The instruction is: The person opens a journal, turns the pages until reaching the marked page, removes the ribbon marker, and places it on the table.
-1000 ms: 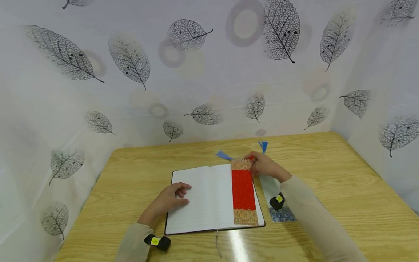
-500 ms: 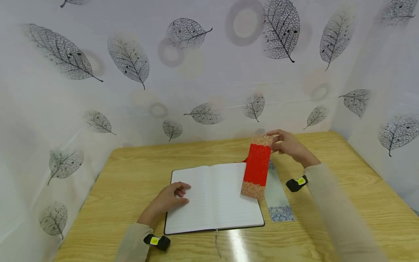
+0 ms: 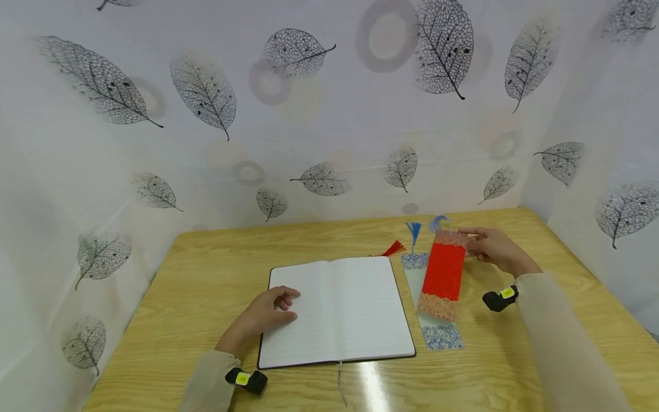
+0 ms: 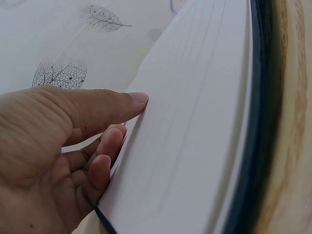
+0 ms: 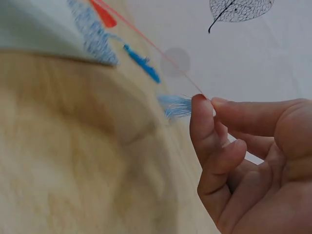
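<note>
An open lined notebook point(image 3: 365, 309) with a dark cover lies on the wooden table. On its left page rests my left hand point(image 3: 269, 312), thumb and fingers loosely bent; in the left wrist view the thumb of this hand point(image 4: 73, 126) touches the paper. My right hand point(image 3: 496, 249) pinches the upper right corner of a red bookmark point(image 3: 445, 272) with gold patterned ends and a blue tassel point(image 3: 439, 222). The red bookmark is held tilted over a pale bookmark point(image 3: 443, 337) with blue patterned ends, hiding part of it. From the right wrist, the pinching hand point(image 5: 243, 151) shows the bookmark edge-on.
A blue tassel point(image 3: 414, 230) extends from the pale bookmark's top. A red tassel point(image 3: 394, 248) lies at the notebook's upper right corner. A thin grey ribbon point(image 3: 341, 383) hangs from the notebook's lower edge. A leaf-print wall covering point(image 3: 329, 126) stands behind the table point(image 3: 206, 274).
My right hand has lifted the red bookmark off the notebook's right page and carried it right, over the pale bookmark. The red tassel now shows fully. The left hand stays still.
</note>
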`<action>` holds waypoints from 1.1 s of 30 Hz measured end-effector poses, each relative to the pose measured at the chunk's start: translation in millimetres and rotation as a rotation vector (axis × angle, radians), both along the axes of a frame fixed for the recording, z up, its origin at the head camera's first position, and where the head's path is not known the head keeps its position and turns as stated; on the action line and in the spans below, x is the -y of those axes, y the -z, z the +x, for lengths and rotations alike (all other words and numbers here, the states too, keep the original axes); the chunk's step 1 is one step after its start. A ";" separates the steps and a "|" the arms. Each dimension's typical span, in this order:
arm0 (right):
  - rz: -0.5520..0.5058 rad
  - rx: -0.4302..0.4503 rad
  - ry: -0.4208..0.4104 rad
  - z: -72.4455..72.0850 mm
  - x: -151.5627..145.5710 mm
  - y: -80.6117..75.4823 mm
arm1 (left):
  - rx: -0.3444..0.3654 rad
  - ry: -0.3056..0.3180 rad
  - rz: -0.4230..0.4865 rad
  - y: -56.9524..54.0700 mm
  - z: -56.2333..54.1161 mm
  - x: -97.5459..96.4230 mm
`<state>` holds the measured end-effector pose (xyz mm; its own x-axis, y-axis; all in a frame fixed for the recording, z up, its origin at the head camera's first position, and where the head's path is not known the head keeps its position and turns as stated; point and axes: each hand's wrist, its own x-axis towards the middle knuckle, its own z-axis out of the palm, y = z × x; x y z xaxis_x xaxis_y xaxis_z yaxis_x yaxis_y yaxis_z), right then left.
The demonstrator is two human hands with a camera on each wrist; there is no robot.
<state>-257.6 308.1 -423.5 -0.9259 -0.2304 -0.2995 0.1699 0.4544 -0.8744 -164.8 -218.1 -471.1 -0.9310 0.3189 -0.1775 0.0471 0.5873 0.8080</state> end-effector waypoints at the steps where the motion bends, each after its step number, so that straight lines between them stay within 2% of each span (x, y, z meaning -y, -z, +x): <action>1: 0.002 0.012 -0.013 1.8 -3.0 2.4 | 0.001 -0.004 -0.004 -0.1 0.0 0.0; 10: 0.045 0.039 -0.118 6.6 -16.6 6.7 | 0.004 -0.040 -0.036 -2.9 -0.5 0.4; 17: 0.121 0.037 -0.223 3.9 -12.9 -0.9 | -0.001 -0.028 -0.027 -4.5 0.4 2.4; 21: 0.191 0.029 -0.271 -0.6 -9.6 -0.1 | -0.008 -0.018 -0.030 -3.3 0.7 2.3; 33: 0.349 -0.162 -0.297 -10.5 -3.2 20.7 | -0.022 0.024 -0.012 -1.1 -0.2 -0.2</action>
<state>-268.1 311.4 -444.3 -0.8765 -0.4031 -0.2631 -0.1376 0.7337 -0.6654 -165.0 -217.9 -470.1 -0.9270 0.3389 -0.1609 0.0789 0.5953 0.7996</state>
